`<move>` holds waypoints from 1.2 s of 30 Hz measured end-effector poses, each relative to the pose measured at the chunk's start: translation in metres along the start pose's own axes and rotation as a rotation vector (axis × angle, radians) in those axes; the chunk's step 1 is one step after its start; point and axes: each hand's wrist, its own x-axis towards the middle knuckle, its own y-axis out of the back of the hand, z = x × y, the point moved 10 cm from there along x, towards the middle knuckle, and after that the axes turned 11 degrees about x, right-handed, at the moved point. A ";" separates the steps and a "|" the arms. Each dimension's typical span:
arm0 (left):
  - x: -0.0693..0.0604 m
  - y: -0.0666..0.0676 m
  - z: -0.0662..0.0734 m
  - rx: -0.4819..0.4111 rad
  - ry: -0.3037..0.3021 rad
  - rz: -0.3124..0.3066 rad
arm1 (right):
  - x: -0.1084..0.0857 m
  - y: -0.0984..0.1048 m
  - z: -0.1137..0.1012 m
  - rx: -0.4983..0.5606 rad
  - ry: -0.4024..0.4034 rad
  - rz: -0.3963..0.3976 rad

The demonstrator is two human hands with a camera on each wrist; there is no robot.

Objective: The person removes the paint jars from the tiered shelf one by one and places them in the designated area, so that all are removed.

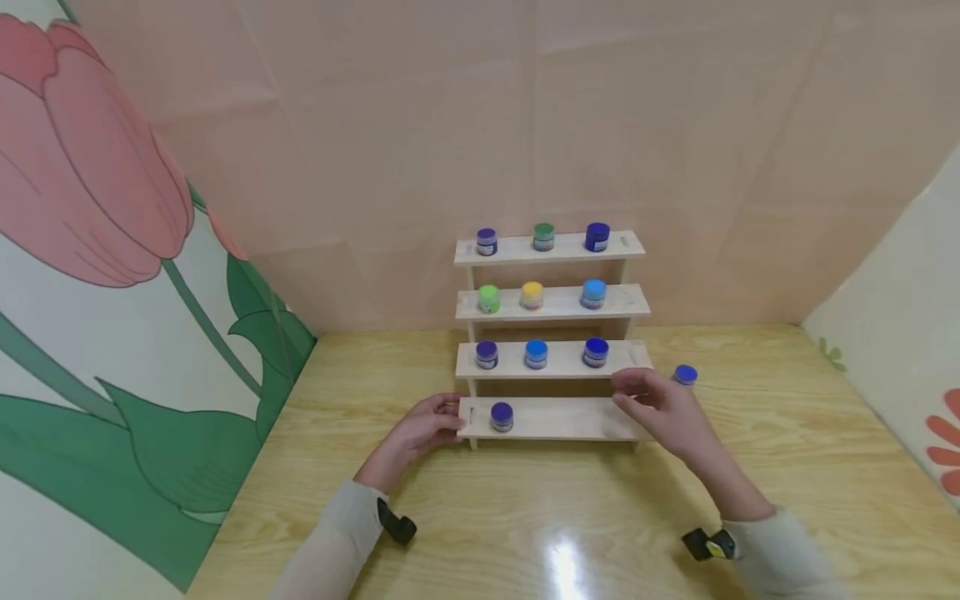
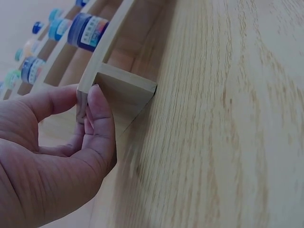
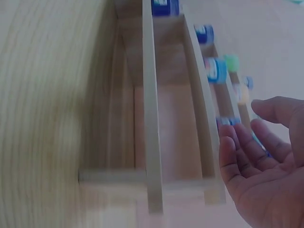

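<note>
A pale wooden stepped rack (image 1: 558, 419) with four shelves stands on the table against the wall. My left hand (image 1: 426, 425) pinches the left end of its lowest shelf, the thumb and fingers on either side of the board (image 2: 95, 64) in the left wrist view. On that shelf, near the left end, sits a purple-lidded paint jar (image 1: 502, 417). My right hand (image 1: 667, 412) hovers by the right end of the lower shelves, fingers loosely bent, nothing between them. In the right wrist view the hand (image 3: 266, 166) is beside the rack, palm bare. A blue-lidded jar (image 1: 686, 375) stands just behind it on the table.
The third shelf down carries a purple jar (image 1: 487, 354), a light blue jar (image 1: 536, 354) and a dark blue jar (image 1: 596, 352). Above are green, yellow and blue jars, then purple, green and dark blue ones. Painted walls (image 1: 90, 208) flank the wooden table (image 1: 487, 517).
</note>
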 end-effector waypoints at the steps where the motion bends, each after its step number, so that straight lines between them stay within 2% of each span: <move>1: 0.000 0.000 0.000 0.001 0.000 0.000 | 0.000 -0.004 -0.001 0.013 -0.003 0.001; 11: -0.001 -0.001 0.001 -0.011 -0.001 -0.015 | 0.003 -0.042 -0.007 0.089 -0.017 -0.020; 24: 0.001 -0.001 -0.001 -0.013 0.006 -0.009 | 0.010 -0.078 -0.005 0.158 -0.042 -0.047; 36: 0.001 0.000 -0.002 -0.018 -0.006 -0.012 | 0.015 -0.114 -0.013 0.226 -0.036 -0.117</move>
